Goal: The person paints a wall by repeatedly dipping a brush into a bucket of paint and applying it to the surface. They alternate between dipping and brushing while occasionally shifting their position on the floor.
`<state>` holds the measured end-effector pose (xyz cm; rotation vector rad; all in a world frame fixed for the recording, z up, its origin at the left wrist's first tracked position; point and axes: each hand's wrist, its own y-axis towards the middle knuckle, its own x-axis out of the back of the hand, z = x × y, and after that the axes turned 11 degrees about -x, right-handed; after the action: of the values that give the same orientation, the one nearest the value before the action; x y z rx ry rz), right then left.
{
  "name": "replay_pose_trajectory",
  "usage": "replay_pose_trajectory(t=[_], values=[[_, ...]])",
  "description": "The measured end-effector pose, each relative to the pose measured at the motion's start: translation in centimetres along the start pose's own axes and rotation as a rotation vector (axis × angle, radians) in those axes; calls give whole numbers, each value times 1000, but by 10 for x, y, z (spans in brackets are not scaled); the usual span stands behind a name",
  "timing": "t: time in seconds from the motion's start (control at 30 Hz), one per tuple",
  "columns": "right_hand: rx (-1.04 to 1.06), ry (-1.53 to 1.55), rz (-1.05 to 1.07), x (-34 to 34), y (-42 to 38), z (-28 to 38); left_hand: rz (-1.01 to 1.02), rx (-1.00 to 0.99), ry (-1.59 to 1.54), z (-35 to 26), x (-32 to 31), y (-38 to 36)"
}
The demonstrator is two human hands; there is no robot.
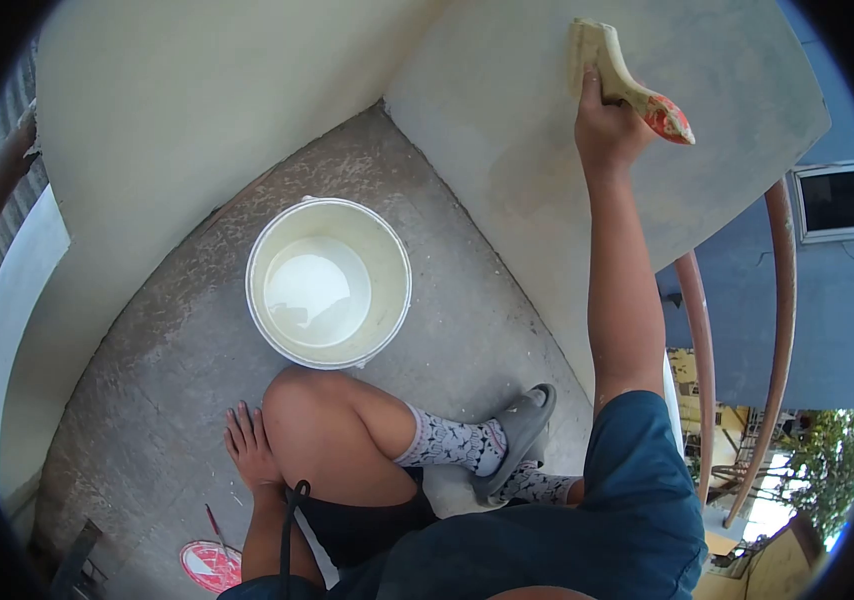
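Note:
My right hand [611, 132] is closed around a wide paintbrush [615, 75] with a pale, paint-smeared handle and a red end. Its bristles rest against the wall [507, 110] at upper right, where damp-looking patches show. Beside my bent knee, my left hand [252, 450] has its fingers stretched out and holds nothing. A white bucket [259, 300] stands on the floor in front of my knee, with whitish liquid [317, 285] in its bottom.
A second wall [197, 110] rises at left and meets the painted one in a corner. On the concrete floor [197, 350] lie a red and white lid [209, 567] and a thin stick [214, 522]. Brown railings [780, 300] curve past the wall's right edge.

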<state>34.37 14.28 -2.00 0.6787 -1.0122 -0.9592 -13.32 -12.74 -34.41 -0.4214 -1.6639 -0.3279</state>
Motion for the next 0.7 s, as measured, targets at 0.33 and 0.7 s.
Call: replay_pose_trajectory(t=[0.33,0.7], values=[[66,-426,30,15,16,-24,14,-6,42,1,-5,0],[272,-455,583,-47,-126,-67,18,12,51,-2,-4,3]])
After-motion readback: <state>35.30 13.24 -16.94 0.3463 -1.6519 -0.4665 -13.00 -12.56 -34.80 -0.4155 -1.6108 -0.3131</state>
